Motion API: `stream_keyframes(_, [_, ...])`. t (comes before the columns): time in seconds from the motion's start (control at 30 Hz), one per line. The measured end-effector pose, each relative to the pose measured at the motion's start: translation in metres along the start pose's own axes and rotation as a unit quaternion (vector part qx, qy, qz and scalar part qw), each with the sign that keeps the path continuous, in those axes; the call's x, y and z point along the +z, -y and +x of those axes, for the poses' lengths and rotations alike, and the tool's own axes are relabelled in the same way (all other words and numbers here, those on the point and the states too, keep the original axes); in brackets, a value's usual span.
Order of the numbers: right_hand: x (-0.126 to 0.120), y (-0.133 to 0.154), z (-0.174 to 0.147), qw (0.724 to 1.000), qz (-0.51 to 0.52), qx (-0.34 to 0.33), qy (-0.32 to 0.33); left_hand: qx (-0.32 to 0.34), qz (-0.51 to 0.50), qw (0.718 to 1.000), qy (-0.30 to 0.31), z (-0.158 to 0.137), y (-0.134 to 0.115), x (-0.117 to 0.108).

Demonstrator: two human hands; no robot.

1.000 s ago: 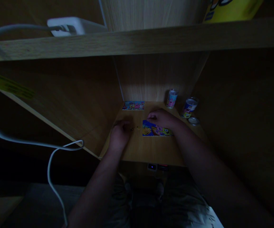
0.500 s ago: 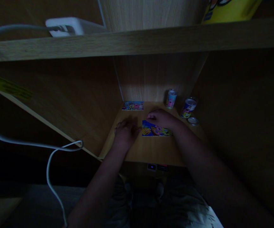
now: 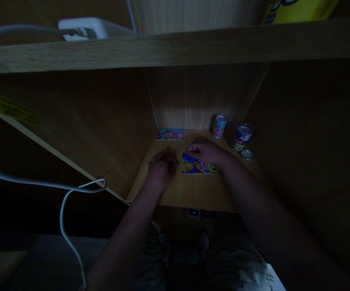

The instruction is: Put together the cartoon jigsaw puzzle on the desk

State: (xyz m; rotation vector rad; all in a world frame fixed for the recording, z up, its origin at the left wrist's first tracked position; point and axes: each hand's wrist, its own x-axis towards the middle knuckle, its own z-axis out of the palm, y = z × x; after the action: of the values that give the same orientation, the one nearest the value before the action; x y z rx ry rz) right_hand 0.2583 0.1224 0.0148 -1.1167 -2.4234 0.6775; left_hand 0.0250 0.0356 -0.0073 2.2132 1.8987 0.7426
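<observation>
A flat rectangular cartoon picture (image 3: 203,167), mostly blue with yellow and pink figures, lies on the wooden shelf board (image 3: 193,192). My right hand (image 3: 204,150) rests over its upper edge, fingers curled in and pressed together. Whatever they pinch is too dark and small to make out. Just left of the picture, my left hand (image 3: 162,169) lies on the board with fingers bent but apart, its thumb near the picture's left edge. A second cartoon picture strip (image 3: 170,134) lies by the back wall.
At the back right stand a pink-and-blue can (image 3: 219,126) and a blue cartoon can (image 3: 242,137), with a round metal lid (image 3: 247,154) beside the latter. An upper shelf (image 3: 175,50) crosses overhead, bearing a white adapter (image 3: 83,29). A white cable (image 3: 62,220) hangs at left.
The camera view has shifted slightly. My left thumb has drawn a little away from the picture's left edge; my right hand stays almost where it was.
</observation>
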Motion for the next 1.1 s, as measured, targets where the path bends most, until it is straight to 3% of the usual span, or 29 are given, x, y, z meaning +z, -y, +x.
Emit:
stream_keyframes(0.43, [0.0,0.0,0.0,1.0,0.014,0.008,0.004,0.014,0.002,0.999,-0.05,-0.003,0.0,-0.004])
stream_keyframes(0.77, [-0.002,0.003,0.0,1.0,0.02,0.007,0.008,0.001,0.022,1.0,-0.021,0.001,0.003,0.001])
stream_keyframes(0.97, [0.0,0.002,0.0,0.998,0.057,0.011,0.009,0.048,-0.068,0.996,-0.021,-0.001,0.004,-0.001])
stream_keyframes(1.1, [0.002,0.007,0.0,0.989,0.135,-0.02,0.054,0.061,-0.142,0.988,-0.001,-0.005,-0.005,-0.008])
